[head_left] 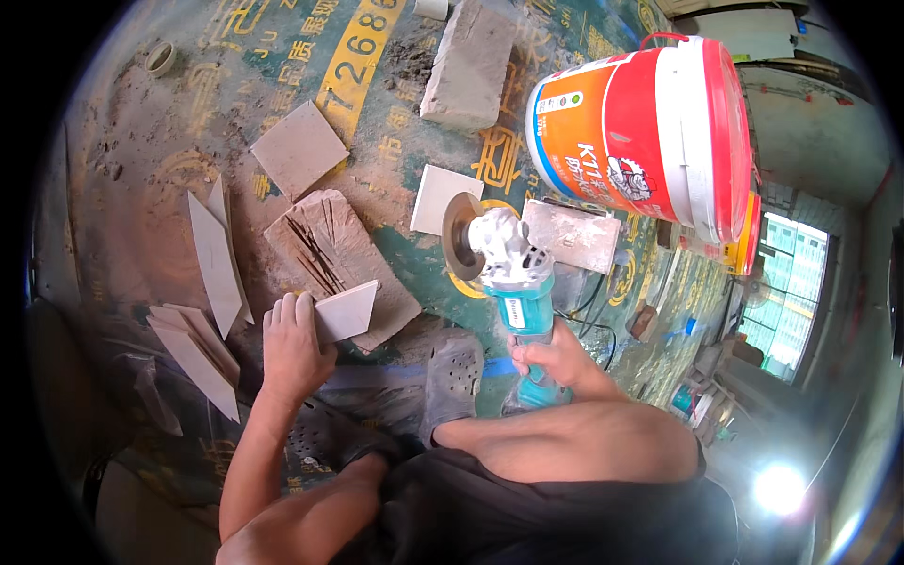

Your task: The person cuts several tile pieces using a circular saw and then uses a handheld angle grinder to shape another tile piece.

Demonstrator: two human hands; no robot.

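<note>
My right hand is wrapped round the teal body of an angle grinder. Its head is coated in white dust, and the round cutting disc points up and to the left. My left hand grips a small cut piece of pale tile by its left end. That piece is over a scored, dusty block with dark grooves across its top. Left of my left hand lie several long tile offcuts, and more strips are stacked below them.
A large red and orange bucket lies at the upper right. Beyond the block are a square tile, another pale tile, a dusty slab and a second block. A black cord runs beside the grinder. My clogs are close by.
</note>
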